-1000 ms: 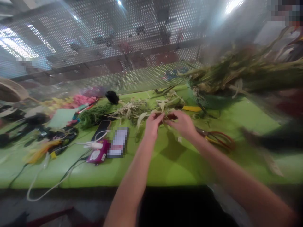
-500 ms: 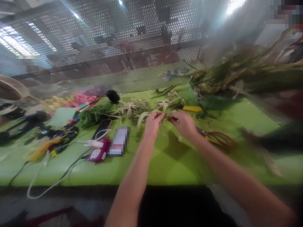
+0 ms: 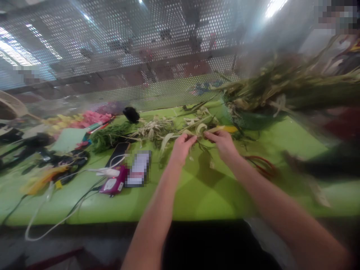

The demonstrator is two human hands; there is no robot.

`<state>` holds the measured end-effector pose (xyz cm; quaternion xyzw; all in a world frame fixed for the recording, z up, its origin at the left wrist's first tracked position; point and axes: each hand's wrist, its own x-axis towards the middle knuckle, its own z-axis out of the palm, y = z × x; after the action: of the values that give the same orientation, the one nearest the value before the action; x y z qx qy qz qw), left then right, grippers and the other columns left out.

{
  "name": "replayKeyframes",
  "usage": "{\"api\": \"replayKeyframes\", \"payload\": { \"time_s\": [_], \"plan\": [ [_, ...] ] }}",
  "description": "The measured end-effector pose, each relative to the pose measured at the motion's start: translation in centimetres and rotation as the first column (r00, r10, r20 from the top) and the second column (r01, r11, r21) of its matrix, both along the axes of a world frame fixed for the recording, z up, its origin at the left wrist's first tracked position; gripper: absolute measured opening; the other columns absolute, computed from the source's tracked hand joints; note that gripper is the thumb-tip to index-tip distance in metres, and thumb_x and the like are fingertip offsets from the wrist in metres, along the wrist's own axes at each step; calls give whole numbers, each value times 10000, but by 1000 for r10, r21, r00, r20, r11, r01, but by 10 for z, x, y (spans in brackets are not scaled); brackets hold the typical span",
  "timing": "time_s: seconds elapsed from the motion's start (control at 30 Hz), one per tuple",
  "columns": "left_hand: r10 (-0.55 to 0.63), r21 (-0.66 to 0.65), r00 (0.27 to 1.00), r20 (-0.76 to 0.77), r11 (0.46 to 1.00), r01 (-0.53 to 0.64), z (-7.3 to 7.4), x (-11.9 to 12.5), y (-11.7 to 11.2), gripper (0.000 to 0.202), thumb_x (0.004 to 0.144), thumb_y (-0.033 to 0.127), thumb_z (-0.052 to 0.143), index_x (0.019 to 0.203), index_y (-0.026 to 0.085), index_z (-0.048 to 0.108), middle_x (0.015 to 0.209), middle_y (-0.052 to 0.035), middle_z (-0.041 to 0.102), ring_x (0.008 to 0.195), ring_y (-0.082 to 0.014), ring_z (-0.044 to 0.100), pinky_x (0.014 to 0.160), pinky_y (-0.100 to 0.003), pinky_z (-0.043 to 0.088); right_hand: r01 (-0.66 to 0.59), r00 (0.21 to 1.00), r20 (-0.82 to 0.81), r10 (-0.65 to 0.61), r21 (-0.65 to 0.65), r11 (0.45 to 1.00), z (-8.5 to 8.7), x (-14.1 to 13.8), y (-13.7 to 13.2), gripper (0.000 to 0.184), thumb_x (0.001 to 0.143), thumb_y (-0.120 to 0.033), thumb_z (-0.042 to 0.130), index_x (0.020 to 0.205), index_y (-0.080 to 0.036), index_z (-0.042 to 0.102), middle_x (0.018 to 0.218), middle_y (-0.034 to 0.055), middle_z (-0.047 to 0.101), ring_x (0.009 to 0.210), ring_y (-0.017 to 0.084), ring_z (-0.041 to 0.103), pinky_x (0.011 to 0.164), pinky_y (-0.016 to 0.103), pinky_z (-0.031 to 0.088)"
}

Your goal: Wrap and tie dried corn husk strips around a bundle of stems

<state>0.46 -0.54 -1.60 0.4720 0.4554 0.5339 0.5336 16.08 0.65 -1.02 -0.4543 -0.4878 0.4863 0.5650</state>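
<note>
Over the middle of the green work surface [image 3: 194, 198], both hands are at a loose bunch of pale, dried leaf strips. My left hand [image 3: 182, 148] is closed, thumb and fingertips pinched on a pale leaf strip [image 3: 167, 139]. Close by on the right, my right hand [image 3: 225, 144] pinches at the same bunch, where a curled pale piece [image 3: 201, 129] shows between the hands. Exactly what lies between the right fingertips is too small to make out. More dried strips [image 3: 154, 127] lie heaped behind the left hand. Red-handled pliers [image 3: 263, 165] lie beside my right forearm, partly hidden by it.
A green basket [image 3: 244, 120] of long dried leaves stands at the back right. Left of my hands are a phone [image 3: 137, 168], a purple box [image 3: 114, 182] with cables, feathery greenery [image 3: 107, 138] and pink flowers [image 3: 97, 120]. A perforated metal screen [image 3: 168, 78] rises behind.
My right hand has shifted slightly up and right, with its fingers straighter. A curled pale strip now shows between the hands. The forearm covers more of the pliers. The view has turned slightly.
</note>
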Motion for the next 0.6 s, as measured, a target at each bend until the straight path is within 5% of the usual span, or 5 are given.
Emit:
{"api": "replayKeyframes", "payload": {
  "time_s": [0.17,0.33,0.4,0.5,0.6],
  "plan": [
    [-37,-12,999,16,999,37,-2,-2,2,253,706,355,770,822,158,660,807,-23,680,752,-147,629,760,-297,501,49,998,38,-52,64,997,-3,5,5,366,627,-533,770,665,-190,649,674,26,669,623,158,581,603,287,447],
    [96,-88,995,34,992,-92,-4,-8,7,279,678,353,778,833,156,655,732,-13,661,611,-112,575,599,-253,451,78,905,402,-138,163,984,-2,12,1,469,807,-581,636,549,-197,559,522,3,556,517,143,493,529,281,345],
    [112,-98,993,45,989,-108,-5,-10,9,300,659,367,787,825,156,653,721,-15,664,590,-109,568,571,-247,437,40,844,489,-220,352,935,1,10,-4,373,859,-500,621,635,-202,607,607,10,598,597,162,528,581,288,376],
    [106,-110,990,94,989,-95,-4,-9,10,339,615,380,805,818,151,661,729,-14,670,595,-107,575,566,-240,440,-215,762,606,-230,571,793,4,3,-13,108,879,-303,631,895,-231,708,886,47,693,849,211,592,758,326,433],
    [118,-117,981,152,988,-101,-4,-6,10,352,578,357,816,818,143,671,737,-1,668,615,-95,572,583,-229,447,-397,630,731,-261,592,702,1,-4,-18,234,887,-169,577,1032,-275,728,1031,62,696,969,232,578,827,357,416]
  ]
}}
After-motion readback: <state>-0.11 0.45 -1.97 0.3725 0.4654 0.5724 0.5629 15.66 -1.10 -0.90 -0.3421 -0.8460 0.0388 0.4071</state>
